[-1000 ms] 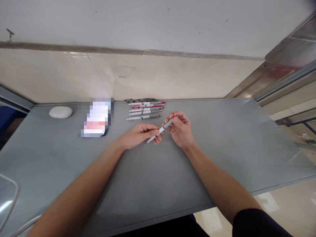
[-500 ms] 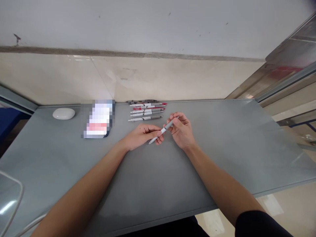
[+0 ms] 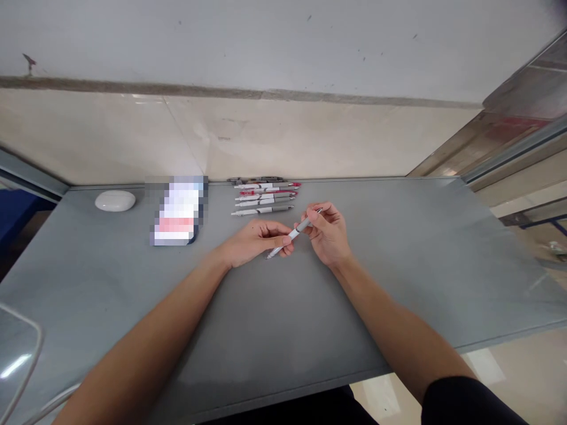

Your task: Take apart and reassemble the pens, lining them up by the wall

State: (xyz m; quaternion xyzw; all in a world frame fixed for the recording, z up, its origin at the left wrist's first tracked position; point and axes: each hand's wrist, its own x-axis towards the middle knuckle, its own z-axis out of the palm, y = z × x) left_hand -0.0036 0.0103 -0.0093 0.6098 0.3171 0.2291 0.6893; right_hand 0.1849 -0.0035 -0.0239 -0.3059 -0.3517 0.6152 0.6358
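A white pen with a grey grip (image 3: pixel 294 234) is held slantwise between both hands, its grey tip end up and to the right. My left hand (image 3: pixel 259 242) pinches the white barrel with the thumb on top. Closed around the grey grip near the tip, my right hand (image 3: pixel 328 234) has its thumb and fingers on the pen. Just beyond the hands several pens lie side by side in a stack of rows; the nearest is a white and grey pen (image 3: pixel 263 211). A red pen (image 3: pixel 268 193) and a dark pen (image 3: pixel 254 179) lie farther back.
On the grey table (image 3: pixel 283 336), a phone with a blurred screen (image 3: pixel 177 212) lies to the left. A white rounded case (image 3: pixel 115 201) sits left of it. A white cable (image 3: pixel 38 342) loops at the near left edge. The tiled wall (image 3: pixel 310 139) borders the table's back.
Both hands keep their hold on the pen with hardly any movement. The view has shifted very slightly.
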